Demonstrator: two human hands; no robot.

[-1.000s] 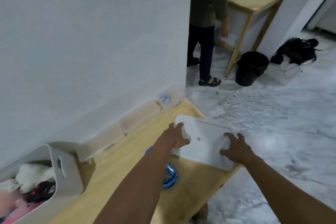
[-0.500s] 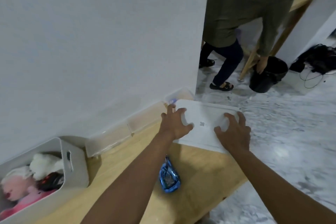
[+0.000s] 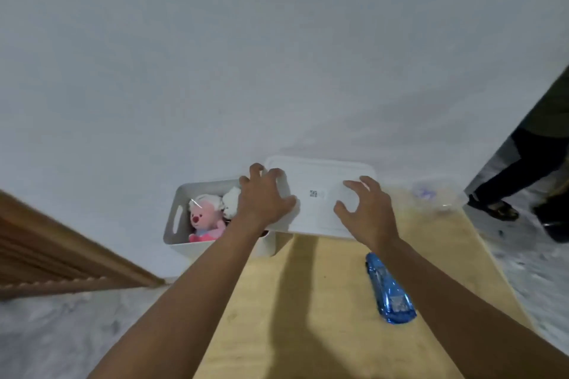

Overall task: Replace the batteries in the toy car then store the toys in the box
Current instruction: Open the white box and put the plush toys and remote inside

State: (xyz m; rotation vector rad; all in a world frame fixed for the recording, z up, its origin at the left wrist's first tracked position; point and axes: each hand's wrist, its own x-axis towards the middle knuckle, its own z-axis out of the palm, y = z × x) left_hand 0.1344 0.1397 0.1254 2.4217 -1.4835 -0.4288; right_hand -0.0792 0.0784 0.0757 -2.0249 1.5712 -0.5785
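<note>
The lid (image 3: 320, 194) is plain white, with one small black-and-white square code printed near its middle. The box (image 3: 184, 197) at the table's far left corner is the same white. Inside it, one plush (image 3: 204, 218) is pink with a red nose and white fluff on top, and another (image 3: 231, 203) is white. The table (image 3: 323, 332) is pale yellow wood. Near its right edge a packet (image 3: 389, 289) gleams metallic blue. The floor (image 3: 46, 332) is marbled grey and white.
</note>
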